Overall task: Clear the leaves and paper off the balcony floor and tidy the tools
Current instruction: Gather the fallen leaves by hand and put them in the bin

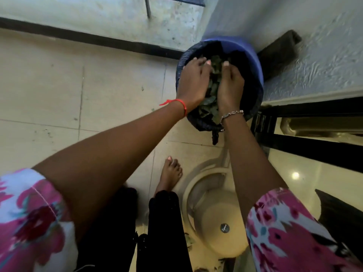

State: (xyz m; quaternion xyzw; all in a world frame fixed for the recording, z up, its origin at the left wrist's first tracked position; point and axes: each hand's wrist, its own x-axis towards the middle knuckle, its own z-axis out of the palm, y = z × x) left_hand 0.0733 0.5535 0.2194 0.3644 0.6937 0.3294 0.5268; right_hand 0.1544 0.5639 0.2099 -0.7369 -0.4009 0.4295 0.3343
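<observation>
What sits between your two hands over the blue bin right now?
A clump of green leaves, held between the left hand and right hand above the bag-lined blue bin; the head view shows it.

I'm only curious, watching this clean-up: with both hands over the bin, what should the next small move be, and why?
Probably spread the hands and let go. The left hand and right hand hold a clump of leaves between them directly above the bag-lined blue bin, so it should fall inside. Loose leaves wait beside the dustpan.
</observation>
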